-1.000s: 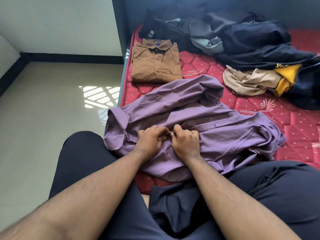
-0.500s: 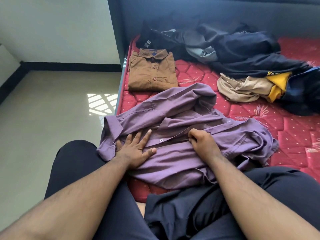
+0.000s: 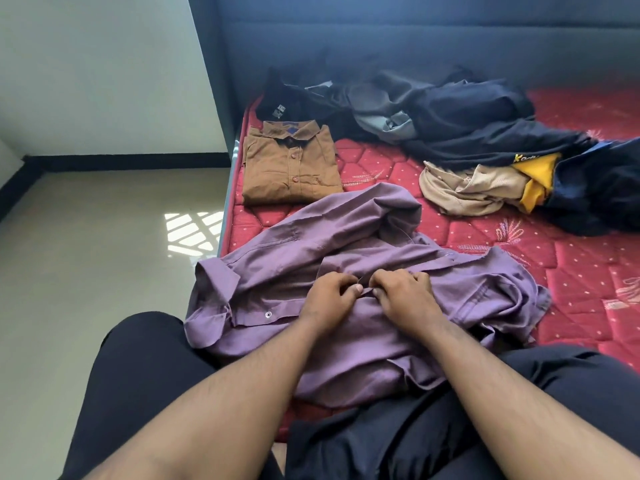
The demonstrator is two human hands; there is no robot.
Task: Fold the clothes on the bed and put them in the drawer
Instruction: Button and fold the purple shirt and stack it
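Note:
A purple button shirt lies crumpled on the red mattress in front of me. My left hand and my right hand sit side by side at the shirt's front placket, each pinching the fabric with curled fingers. One white button shows to the left of my left hand. A brown shirt lies folded flat beyond it, near the mattress's left edge. No drawer is in view.
A heap of dark clothes lies at the back of the bed, with a beige garment and a yellow-and-navy one to the right. Tiled floor lies left of the bed. My dark-trousered legs fill the foreground.
My left hand, flat on the shirt half a second ago, has curled and come back to the placket. My right hand shifted slightly and both now pinch the fabric together.

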